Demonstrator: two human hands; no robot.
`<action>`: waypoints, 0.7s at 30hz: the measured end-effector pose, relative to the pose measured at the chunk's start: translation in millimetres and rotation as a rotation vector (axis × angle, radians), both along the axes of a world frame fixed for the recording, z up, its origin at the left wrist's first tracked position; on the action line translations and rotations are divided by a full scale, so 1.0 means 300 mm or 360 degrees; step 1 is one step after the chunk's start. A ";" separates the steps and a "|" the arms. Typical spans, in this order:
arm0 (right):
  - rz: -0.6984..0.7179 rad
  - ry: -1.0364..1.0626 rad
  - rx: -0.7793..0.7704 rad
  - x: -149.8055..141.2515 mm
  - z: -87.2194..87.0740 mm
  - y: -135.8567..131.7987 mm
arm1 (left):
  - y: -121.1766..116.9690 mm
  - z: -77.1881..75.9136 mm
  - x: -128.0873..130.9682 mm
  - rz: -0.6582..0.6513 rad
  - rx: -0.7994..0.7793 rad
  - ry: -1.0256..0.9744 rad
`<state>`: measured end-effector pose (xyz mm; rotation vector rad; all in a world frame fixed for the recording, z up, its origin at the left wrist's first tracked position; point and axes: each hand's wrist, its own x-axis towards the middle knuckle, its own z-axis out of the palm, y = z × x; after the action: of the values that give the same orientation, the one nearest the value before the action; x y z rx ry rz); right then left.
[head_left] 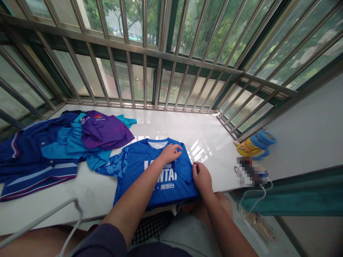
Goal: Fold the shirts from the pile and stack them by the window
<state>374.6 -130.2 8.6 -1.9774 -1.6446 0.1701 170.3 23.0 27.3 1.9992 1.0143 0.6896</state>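
A blue short-sleeved T-shirt [136,167] with white lettering lies front up on the white ledge, its collar toward the window. Its right side is turned inward, with that sleeve lying over the chest; the left sleeve spreads out flat. My left hand [171,153] rests on the upper chest just below the collar, its fingers stretched out to the right. At the shirt's right edge, my right hand [203,178] has its fingers curled around the fabric. The lower hem hangs at the ledge's front edge, partly hidden by my forearms.
To the left lies a heap of clothes with a purple shirt [107,130], a light-blue garment [66,142] and a navy jacket [60,175]. A yellow-and-blue mug-like container [253,144] stands at the right wall beside a blurred item with a white cable [264,194]. Metal window bars [144,78] border the back.
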 end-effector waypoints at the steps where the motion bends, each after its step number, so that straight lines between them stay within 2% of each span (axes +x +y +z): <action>1: -0.0018 0.0016 0.0001 0.001 -0.001 0.000 | 0.000 -0.001 0.003 0.0008 0.0007 0.0004; 9: -0.0023 0.0064 0.0009 0.010 -0.011 0.001 | -0.002 -0.007 -0.007 0.0017 -0.0067 -0.0022; 12: 0.0014 0.0030 0.0095 0.004 0.003 -0.007 | 0.001 -0.010 -0.014 0.0000 -0.0148 -0.0043; 15: 0.0277 -0.0137 0.0170 -0.017 0.020 -0.039 | 0.005 -0.012 -0.014 -0.0008 -0.0188 -0.0060; 18: 0.0602 -0.0356 0.0070 -0.043 0.018 -0.084 | 0.011 -0.013 -0.011 0.0006 -0.0187 -0.0052; 21: 0.0646 -0.0515 -0.0041 -0.061 -0.002 -0.115 | 0.018 -0.017 -0.009 0.0045 -0.0187 -0.0026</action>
<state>356.4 -164.8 7.9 -1.7332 -2.2535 0.0206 167.6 28.4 22.3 1.8781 1.0513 0.6457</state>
